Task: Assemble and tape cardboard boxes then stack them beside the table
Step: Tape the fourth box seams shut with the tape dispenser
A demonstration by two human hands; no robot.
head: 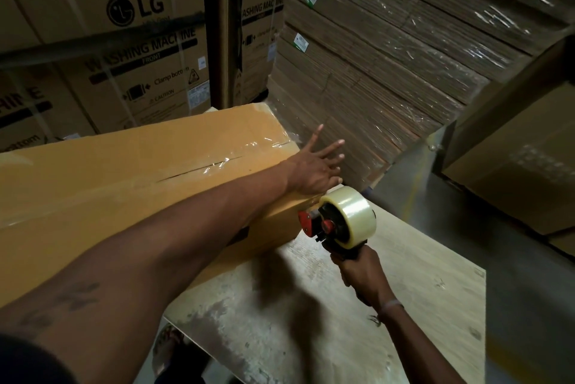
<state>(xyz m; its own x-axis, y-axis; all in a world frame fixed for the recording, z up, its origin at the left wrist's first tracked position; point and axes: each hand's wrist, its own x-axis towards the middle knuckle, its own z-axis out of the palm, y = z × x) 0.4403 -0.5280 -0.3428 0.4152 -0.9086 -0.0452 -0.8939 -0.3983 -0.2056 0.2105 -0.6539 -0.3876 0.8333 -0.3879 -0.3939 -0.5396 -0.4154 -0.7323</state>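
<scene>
A long yellow-brown box (130, 172) lies on a pale table (404, 290), filling the left and middle of the frame. Shiny clear tape runs along the seam on top of the box. The left hand (314, 165) reaches across the box with its fingers spread flat and straight, pressing near the box's right end; it grips nothing. The right hand (362, 274), lower right of the middle, is wrapped tight around the handle of a tape gun (339, 218). The gun's red and black front touches the right end of the box. Big LG boxes (124, 25) stand in the upper left. A wrapped stack of flat cardboard (389, 56) fills the upper right.
</scene>
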